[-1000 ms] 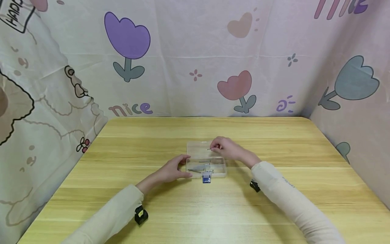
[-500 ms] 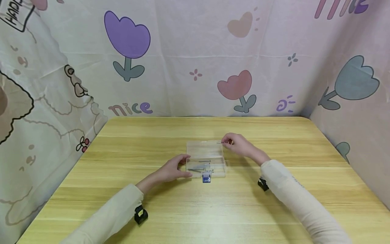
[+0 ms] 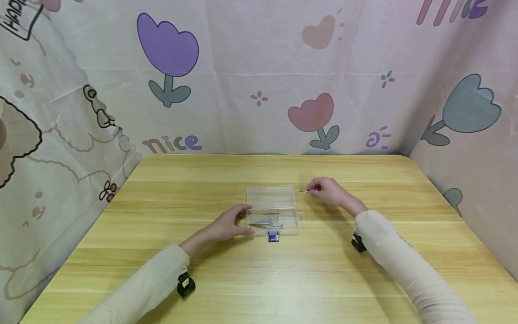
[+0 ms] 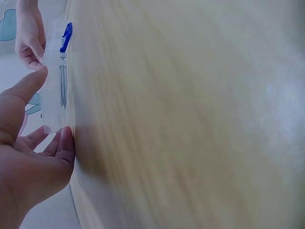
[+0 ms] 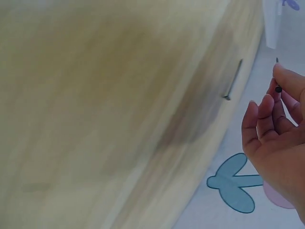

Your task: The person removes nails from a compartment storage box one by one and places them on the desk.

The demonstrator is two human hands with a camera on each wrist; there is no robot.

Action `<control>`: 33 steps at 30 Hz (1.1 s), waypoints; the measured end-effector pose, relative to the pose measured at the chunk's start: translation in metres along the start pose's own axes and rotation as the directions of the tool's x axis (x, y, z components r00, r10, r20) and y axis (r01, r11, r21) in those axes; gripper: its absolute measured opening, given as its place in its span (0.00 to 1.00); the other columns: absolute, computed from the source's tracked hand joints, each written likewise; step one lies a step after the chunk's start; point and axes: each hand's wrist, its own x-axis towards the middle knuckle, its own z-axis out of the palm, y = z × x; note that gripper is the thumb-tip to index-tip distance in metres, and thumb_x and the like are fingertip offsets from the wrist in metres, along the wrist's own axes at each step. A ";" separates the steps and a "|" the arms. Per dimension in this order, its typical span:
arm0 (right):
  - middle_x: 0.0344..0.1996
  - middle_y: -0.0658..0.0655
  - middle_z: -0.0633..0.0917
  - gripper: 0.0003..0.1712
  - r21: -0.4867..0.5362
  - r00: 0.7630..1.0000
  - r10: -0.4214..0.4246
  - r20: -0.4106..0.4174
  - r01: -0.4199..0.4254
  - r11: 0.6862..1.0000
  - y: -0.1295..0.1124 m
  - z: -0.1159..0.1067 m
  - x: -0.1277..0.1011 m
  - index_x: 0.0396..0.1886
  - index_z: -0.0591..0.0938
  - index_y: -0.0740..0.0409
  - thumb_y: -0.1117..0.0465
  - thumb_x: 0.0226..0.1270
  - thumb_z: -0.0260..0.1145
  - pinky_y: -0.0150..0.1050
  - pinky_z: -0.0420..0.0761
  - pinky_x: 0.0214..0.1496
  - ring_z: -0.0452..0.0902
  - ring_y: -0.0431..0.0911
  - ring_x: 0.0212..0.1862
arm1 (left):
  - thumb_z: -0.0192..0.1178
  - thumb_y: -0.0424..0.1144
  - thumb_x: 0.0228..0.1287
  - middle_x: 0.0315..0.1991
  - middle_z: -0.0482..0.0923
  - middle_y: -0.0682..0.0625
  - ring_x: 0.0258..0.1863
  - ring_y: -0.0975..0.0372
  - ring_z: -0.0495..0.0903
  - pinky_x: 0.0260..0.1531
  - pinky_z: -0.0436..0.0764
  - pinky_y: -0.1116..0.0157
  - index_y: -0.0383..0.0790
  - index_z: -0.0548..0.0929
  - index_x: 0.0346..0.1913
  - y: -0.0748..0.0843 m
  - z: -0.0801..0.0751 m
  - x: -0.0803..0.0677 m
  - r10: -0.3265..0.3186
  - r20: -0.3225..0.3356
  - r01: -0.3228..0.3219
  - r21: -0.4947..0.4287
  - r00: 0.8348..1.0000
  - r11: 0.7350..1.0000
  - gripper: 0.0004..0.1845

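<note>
the fingers (image 5: 281, 78) of the right hand (image 3: 329, 192) pinch a thin dark screw (image 3: 303, 191), holding it level just above the worktop (image 3: 364, 288) and just to the right of the clear plastic box (image 3: 272, 209), apart from it. in the right wrist view a second screw (image 5: 233, 80) lies on the worktop near that hand. the left hand (image 3: 227, 223) grips the box's left end, thumb (image 4: 24, 88) on the top edge and fingers (image 4: 62, 148) curled round the near corner. the box sits open at the worktop's middle, its lid laid back flat on the far side, with a few grey metal pieces (image 3: 265, 220) in the near tray and a blue clasp (image 3: 273, 236) at the front edge. both forearms wear cream sleeves (image 3: 404, 265) with a small black device (image 3: 185, 284) under each wrist. a curtain printed with tulips (image 3: 167, 49) surrounds the worktop.
</note>
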 end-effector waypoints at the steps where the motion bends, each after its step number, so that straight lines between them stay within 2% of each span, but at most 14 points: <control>1: 0.30 0.55 0.82 0.04 -0.003 1.000 -0.006 0.004 0.006 1.000 0.002 0.000 0.000 0.37 0.83 0.68 0.71 0.65 0.63 0.40 0.73 0.38 0.72 0.46 0.34 | 0.72 0.41 0.55 0.56 0.72 0.45 0.56 0.53 0.69 0.55 0.69 0.54 0.35 0.67 0.68 0.000 0.000 0.000 0.000 -0.001 0.000 0.002 1.000 1.000 0.39; 13: 0.32 0.56 0.84 0.03 -0.036 1.000 -0.007 -0.003 0.006 0.999 0.013 0.013 0.001 0.34 0.84 0.66 0.70 0.64 0.65 0.45 0.76 0.44 0.76 0.47 0.36 | 0.72 0.41 0.56 0.57 0.71 0.45 0.56 0.53 0.69 0.54 0.70 0.55 0.35 0.67 0.68 0.000 0.000 0.000 -0.001 0.002 0.001 -0.002 1.000 1.000 0.38; 25: 0.31 0.54 0.85 0.03 -0.045 0.999 0.031 0.017 -0.030 0.999 0.014 0.014 -0.001 0.33 0.85 0.64 0.71 0.64 0.65 0.45 0.76 0.44 0.76 0.46 0.36 | 0.72 0.41 0.56 0.56 0.71 0.45 0.54 0.54 0.69 0.52 0.71 0.56 0.34 0.67 0.68 0.001 0.000 0.000 0.005 0.002 -0.005 -0.001 1.000 1.000 0.38; 33: 0.31 0.54 0.86 0.03 -0.056 1.000 0.022 0.017 -0.021 0.998 0.013 0.014 0.002 0.33 0.85 0.64 0.71 0.63 0.65 0.45 0.76 0.44 0.76 0.46 0.35 | 0.72 0.42 0.55 0.55 0.72 0.46 0.54 0.54 0.69 0.52 0.71 0.56 0.35 0.68 0.67 -0.001 0.000 0.001 0.003 -0.003 -0.003 -0.003 1.000 1.000 0.38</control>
